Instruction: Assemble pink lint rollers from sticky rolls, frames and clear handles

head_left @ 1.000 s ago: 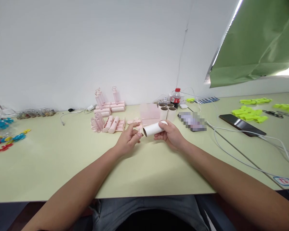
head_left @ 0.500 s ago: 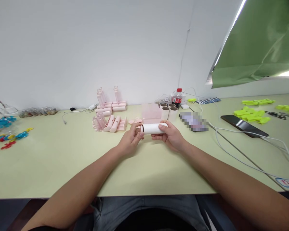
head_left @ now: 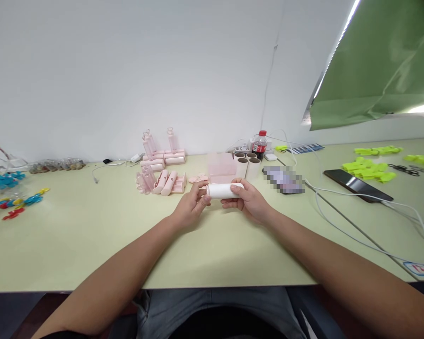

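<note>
Over the middle of the table I hold a white lint roll (head_left: 220, 190) level between my hands. My right hand (head_left: 247, 198) is closed round its right end, thumb on top. At the other end, my left hand (head_left: 194, 202) pinches a pink end cap (head_left: 207, 189) that sits against the roll; the fingers hide part of it. Just behind the roll are a translucent pink sheet-like piece (head_left: 221, 165) and flat pink discs (head_left: 198, 178). Several more white rolls (head_left: 253, 165) with brown cores stand upright beyond my right hand.
Pink roller cases (head_left: 168, 181) and clear pink handled pieces (head_left: 171, 140) stand back left. A cola bottle (head_left: 259, 145), a phone (head_left: 356, 185), white cables (head_left: 339, 192), yellow-green pieces (head_left: 367, 168) and scissors (head_left: 404, 169) are on the right. Coloured pieces (head_left: 31, 199) lie far left.
The dark gap between the pink end cap and the white roll has closed. The roll has shifted slightly left onto the cap; both hands keep their grip.
</note>
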The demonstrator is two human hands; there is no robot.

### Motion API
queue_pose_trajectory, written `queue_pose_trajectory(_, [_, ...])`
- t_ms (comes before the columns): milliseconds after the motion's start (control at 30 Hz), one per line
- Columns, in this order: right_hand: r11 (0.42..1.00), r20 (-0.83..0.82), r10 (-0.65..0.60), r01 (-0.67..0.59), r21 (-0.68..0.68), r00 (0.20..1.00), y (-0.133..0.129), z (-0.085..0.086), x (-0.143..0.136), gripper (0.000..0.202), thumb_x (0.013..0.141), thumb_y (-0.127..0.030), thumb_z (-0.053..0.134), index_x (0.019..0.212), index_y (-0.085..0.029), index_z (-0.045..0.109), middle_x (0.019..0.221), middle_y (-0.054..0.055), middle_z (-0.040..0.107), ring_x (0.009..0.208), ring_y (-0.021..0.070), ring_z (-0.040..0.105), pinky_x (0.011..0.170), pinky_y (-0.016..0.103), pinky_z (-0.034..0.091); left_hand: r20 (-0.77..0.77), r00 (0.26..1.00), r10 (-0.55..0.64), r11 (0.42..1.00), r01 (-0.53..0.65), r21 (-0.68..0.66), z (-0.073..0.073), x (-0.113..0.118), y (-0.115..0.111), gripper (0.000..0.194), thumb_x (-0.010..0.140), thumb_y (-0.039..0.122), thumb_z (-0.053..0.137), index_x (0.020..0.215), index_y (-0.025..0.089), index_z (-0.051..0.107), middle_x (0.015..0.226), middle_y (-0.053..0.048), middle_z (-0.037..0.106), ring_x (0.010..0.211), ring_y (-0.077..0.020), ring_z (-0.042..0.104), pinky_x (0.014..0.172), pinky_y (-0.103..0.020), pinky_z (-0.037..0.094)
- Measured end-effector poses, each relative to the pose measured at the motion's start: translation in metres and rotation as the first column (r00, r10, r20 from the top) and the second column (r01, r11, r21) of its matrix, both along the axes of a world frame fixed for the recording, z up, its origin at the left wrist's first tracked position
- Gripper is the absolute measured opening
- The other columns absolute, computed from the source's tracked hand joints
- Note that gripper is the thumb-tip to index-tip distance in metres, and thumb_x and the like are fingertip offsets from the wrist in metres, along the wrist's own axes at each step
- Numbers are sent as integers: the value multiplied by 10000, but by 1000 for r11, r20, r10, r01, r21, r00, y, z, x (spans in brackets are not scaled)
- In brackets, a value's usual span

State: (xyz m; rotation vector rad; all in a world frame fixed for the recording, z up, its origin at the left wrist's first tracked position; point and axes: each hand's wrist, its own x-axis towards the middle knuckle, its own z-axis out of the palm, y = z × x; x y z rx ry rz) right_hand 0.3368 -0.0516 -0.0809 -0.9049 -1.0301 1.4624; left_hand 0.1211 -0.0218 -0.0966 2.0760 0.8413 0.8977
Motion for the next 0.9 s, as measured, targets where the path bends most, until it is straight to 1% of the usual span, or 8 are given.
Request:
queue_pose_trajectory(200, [998,126,55,-52,-31,990,0,-4,0,327,809,-433,673,972,-216,490,717,-16,626,550,139,637,466,262,540,-16,1000,23,1000,-23,1,2,-1,1,501,956,523,426,1345,214,359,1107,-89,666,860,-185,691,690,-285,502])
queue_pose_trajectory(367, [997,74,70,-66,-48,995,0,-2,-2,352,788,-447,699,950,-211,494,629,-27,606,524,126,594,459,233,507,-20,1000,21,1000,-21,-18,0,-1,2,506,956,525,422,1350,210,371,1074,-87,668,848,-185,685,703,-295,509])
queue_pose_trajectory(467, [998,39,35,-33,-60,999,0,-1,-1,326,794,-438,699,918,-214,495,630,-25,598,506,119,576,456,231,502,25,999,26,998,-24,-51,0,-1,2,604,937,510,476,1430,213,293,1192,-124,637,857,-179,677,706,-291,512])
queue_pose_trajectory(600, [997,-27,-52,50,-56,998,2,0,1,259,830,-406,663,888,-211,503,680,-21,576,514,109,569,455,229,505,154,971,182,983,-177,-46,3,1,0,847,885,463,579,1539,243,88,1458,-207,440,888,-179,654,652,-274,510])
queue_pose_trajectory(700, [993,-48,-111,109,-40,993,5,-2,1,225,844,-390,644,894,-213,514,730,-18,568,520,101,560,449,230,503,245,908,339,939,-344,-25,7,5,-5,897,876,454,583,1561,243,42,1540,-215,315,1014,-226,616,568,-241,478])
queue_pose_trajectory(800, [989,-33,-143,142,-34,989,7,-6,-1,239,832,-392,656,895,-221,502,711,-24,565,519,107,558,451,235,500,92,964,248,969,-246,-31,10,11,-14,894,850,452,608,1566,210,131,1210,-147,633,842,-197,619,560,-248,461])
queue_pose_trajectory(833, [986,-21,-163,162,-38,986,8,-7,-1,246,822,-384,667,895,-224,495,688,-30,560,517,110,556,454,234,498,-2,985,173,984,-173,-48,10,13,-17,887,837,450,622,1562,205,175,1021,-93,685,748,-178,603,566,-254,456])
queue_pose_trajectory(900, [977,1,-205,205,-49,979,9,-7,0,248,802,-351,680,899,-228,488,651,-41,554,513,112,551,468,234,500,-145,987,68,994,-80,-77,10,15,-22,880,814,446,645,1552,195,236,767,-8,650,633,-154,556,575,-264,445])
